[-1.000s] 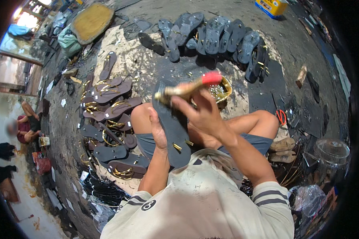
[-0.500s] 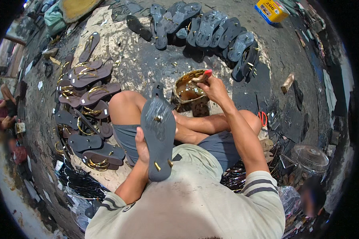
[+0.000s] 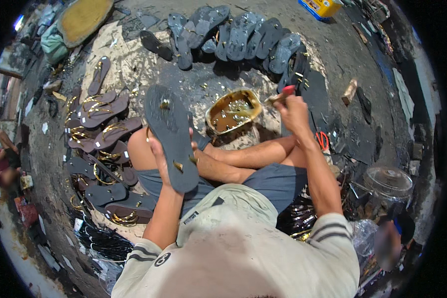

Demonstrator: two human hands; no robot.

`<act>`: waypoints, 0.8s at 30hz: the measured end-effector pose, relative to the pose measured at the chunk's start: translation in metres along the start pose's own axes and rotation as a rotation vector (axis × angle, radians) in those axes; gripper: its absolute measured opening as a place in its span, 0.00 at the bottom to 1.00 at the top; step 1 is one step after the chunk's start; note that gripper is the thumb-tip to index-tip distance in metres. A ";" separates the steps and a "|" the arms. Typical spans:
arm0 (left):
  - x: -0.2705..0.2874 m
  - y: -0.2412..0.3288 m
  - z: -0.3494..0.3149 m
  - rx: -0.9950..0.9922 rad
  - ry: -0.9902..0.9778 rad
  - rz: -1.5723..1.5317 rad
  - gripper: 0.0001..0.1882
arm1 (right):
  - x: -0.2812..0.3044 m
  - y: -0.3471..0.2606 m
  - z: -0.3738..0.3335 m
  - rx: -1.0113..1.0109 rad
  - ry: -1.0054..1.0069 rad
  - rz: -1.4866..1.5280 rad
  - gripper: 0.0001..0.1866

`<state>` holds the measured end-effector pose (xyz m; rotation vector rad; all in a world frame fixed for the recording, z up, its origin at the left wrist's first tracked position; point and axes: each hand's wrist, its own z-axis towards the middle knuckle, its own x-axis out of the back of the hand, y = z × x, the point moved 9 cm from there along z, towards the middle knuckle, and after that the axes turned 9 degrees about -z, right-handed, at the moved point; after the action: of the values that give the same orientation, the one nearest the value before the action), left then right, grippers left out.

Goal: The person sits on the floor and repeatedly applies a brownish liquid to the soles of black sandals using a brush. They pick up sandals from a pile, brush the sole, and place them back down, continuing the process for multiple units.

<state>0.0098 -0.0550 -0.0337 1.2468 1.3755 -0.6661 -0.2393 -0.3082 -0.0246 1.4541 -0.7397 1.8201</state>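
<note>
My left hand grips a dark grey sandal sole by its edge, the broad end pointing away from me. Gold strap ends poke through its face, and the far part looks wet and shiny. In my right hand is a short brush with a red-ended handle, raised to the right of a tub and apart from it; its bristles are blurred. The tub stands on the ground beyond my crossed legs, holding brown, glossy liquid.
Several coated dark soles lie in a row at the far side. Brown sandals with gold straps are piled at left. To the right are red-handled scissors, a wire fan guard and a wooden block. A yellow box stands far right.
The brush has come out of the tub and moved right with my right hand. My left hand has shifted the sole left and farther from me.
</note>
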 end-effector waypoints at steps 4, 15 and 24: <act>0.003 0.016 0.044 -0.104 0.030 0.181 0.41 | 0.079 -0.068 0.008 -0.480 0.009 1.229 0.16; -0.040 0.009 0.079 0.009 -0.185 -0.145 0.40 | 0.107 -0.210 -0.042 0.159 0.243 1.250 0.16; -0.061 -0.008 0.066 0.111 -0.291 -0.180 0.32 | 0.138 -0.232 -0.005 0.576 0.244 1.287 0.11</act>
<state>0.0147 -0.1354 0.0059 1.0699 1.2286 -1.0192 -0.0776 -0.1418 0.1132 1.0196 -1.2324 3.3246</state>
